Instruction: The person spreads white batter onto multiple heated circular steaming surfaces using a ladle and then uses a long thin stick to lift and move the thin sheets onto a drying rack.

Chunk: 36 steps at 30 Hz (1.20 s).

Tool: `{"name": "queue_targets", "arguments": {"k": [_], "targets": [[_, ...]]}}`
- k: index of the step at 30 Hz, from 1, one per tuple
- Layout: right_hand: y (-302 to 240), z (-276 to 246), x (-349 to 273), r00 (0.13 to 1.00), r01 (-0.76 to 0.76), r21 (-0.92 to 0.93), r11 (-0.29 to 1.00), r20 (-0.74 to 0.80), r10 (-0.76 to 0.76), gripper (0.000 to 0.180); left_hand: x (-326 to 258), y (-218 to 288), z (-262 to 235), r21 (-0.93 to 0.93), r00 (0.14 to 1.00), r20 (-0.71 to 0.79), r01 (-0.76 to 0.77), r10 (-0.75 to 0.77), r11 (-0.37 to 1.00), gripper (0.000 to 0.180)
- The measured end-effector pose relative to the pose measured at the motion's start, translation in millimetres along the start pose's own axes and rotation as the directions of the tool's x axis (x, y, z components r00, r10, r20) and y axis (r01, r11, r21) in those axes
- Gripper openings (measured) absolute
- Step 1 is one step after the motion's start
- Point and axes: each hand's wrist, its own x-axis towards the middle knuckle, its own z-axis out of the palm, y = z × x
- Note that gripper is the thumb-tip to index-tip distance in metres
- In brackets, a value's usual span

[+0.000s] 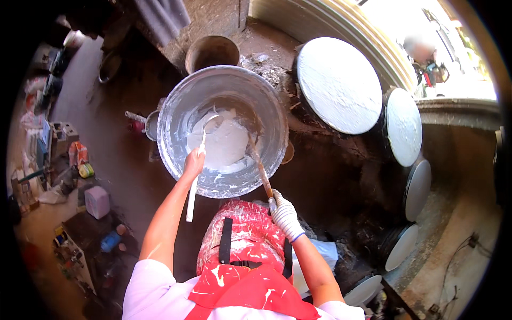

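Observation:
My bare left hand (195,162) is closed around the white handle of a ladle (203,140). The ladle's round head lies in thick white paste (226,144) at the bottom of a big grey metal pot (169,114). My right hand (284,214), in a white striped knit glove, grips a long wooden-handled tool (260,166). That tool slants over the pot's near right rim, and its far end meets the paste, where its shape is hidden. White smears coat the pot's inner wall. A paste-splashed red apron (234,288) covers my front, just below the pot.
Large round drums (338,85) with white tops curve along the right side. Behind the pot stands a brown bucket (212,52); a small pan (152,126) sits at its left. A pink block-shaped container (97,202) and clutter lie farther left. Another person is outside, upper right.

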Motion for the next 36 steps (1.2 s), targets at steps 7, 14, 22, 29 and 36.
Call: {"name": "queue_targets", "arguments": {"k": [7, 14, 22, 29, 36], "targets": [[-34, 51, 43, 0.997, -0.055, 0.271, 0.961, 0.060, 0.041, 0.030, 16, -4, 80, -0.229, 0.937, 0.200, 0.329, -0.286, 0.916, 0.029], [-8, 56, 52, 0.989, -0.148, 0.220, 0.964, 0.053, 0.139, 0.034, 63, -25, 60, 0.463, 0.972, -0.200, -0.019, 0.126, 0.886, 0.029], [-9, 26, 31, 0.975, 0.166, -0.052, 0.985, 0.160, -0.156, 0.039, 41, 36, 111, -0.561, 0.550, 0.679, 0.816, -0.486, 0.140, 0.027], [62, -110, -123, 0.878, 0.458, -0.233, 0.858, -0.032, -0.477, 0.051, -71, 136, 9, -0.754, 0.766, 0.619, 0.641, 0.174, -0.144, 0.041], [62, -126, -151, 0.854, 0.507, 0.185, 0.842, -0.241, -0.462, 0.050, -103, 141, -3, -0.863, 0.859, 0.502, 0.505, -0.103, -0.002, 0.035]]}}
